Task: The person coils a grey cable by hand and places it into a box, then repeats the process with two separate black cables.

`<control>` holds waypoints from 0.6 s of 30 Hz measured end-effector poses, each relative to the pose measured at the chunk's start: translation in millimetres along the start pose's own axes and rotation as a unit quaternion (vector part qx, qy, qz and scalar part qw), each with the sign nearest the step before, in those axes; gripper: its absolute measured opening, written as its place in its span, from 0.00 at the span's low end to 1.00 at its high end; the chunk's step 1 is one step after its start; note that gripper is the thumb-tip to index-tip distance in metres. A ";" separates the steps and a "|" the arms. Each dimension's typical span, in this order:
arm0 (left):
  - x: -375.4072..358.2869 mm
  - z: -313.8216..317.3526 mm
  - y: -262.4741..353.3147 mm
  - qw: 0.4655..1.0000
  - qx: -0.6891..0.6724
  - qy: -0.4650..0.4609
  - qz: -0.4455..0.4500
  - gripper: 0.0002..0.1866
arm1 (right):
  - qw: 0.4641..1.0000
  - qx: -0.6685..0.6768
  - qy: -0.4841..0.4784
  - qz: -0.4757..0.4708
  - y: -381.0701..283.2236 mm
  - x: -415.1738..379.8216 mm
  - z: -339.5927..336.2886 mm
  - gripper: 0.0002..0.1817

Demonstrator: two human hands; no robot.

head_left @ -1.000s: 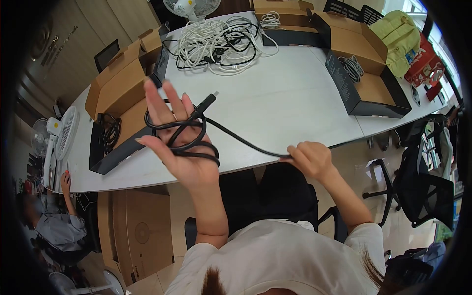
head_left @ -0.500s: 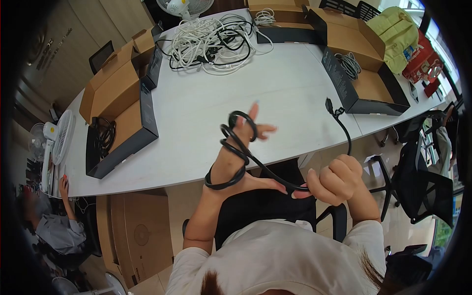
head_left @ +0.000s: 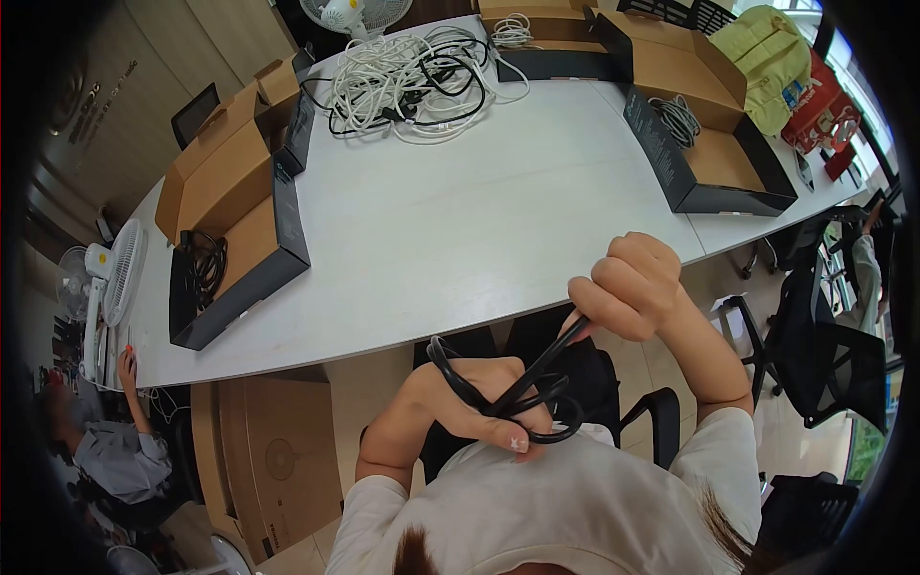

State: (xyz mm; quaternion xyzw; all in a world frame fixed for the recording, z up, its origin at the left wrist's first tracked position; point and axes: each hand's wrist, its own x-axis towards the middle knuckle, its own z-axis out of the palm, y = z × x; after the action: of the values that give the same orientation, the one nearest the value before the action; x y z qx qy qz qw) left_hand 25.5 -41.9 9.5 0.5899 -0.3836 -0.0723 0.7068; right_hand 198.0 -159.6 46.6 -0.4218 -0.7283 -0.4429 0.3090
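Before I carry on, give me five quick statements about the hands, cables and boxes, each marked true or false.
1. The black cable loops about the left hand. True.
2. The right hand is empty. False: it grips the black cable.
3. A grey coil lies in the right box. True.
4. The left box holds a white coil. False: its coil is black.
5. The cable pile is mostly white. True.

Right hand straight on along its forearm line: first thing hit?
Likely the cable tangle at the far side; how high the right hand hangs is unclear, so the table could come first.
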 end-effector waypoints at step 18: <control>-0.7 -56.1 17.6 0.651 0.297 0.624 0.313 0.38 | 0.978 -0.056 -0.198 0.027 -48.4 -44.3 30.3 0.08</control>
State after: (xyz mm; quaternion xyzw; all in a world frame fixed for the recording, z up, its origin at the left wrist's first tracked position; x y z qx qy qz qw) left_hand 54.0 7.4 24.3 0.5191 -0.0152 0.6565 0.5471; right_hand 172.8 -159.4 -21.1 -0.5370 -0.7377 -0.3821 0.1465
